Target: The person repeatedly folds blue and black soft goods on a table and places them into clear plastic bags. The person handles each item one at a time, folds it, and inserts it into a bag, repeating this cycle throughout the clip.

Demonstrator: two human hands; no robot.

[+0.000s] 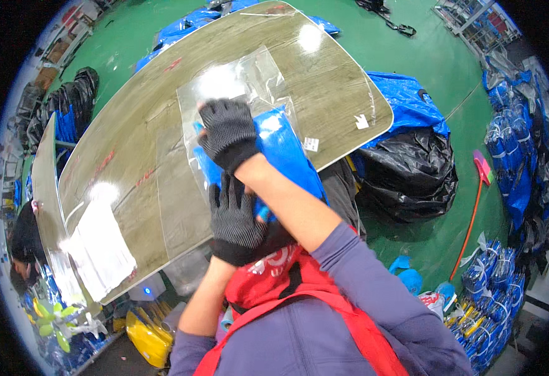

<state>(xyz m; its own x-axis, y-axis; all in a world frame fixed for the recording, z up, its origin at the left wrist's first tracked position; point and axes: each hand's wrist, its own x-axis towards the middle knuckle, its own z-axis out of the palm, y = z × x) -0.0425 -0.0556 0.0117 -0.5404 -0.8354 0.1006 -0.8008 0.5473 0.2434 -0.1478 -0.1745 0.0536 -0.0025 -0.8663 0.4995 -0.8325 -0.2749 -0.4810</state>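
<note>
A folded blue plastic sheet (287,147) lies on the table in front of me, its far part at a clear plastic bag (265,69). Both hands wear dark grey striped work gloves with bare fingertips. My right hand (227,131) is the farther one, over the blue sheet and the bag, with its fingers curled in; what they grip is hidden beneath it. Nearer to me, my left hand (237,216) rests on the sheet with its fingers stretched forward, their tips close under the right hand's cuff.
The wood-patterned table (124,150) carries white papers (102,254) at left and small white labels at right. A black bag (412,175) stands right of it. Bundled blue packs (506,144) and a red-handled dustpan (482,168) are farther right. Another person (26,241) is at far left.
</note>
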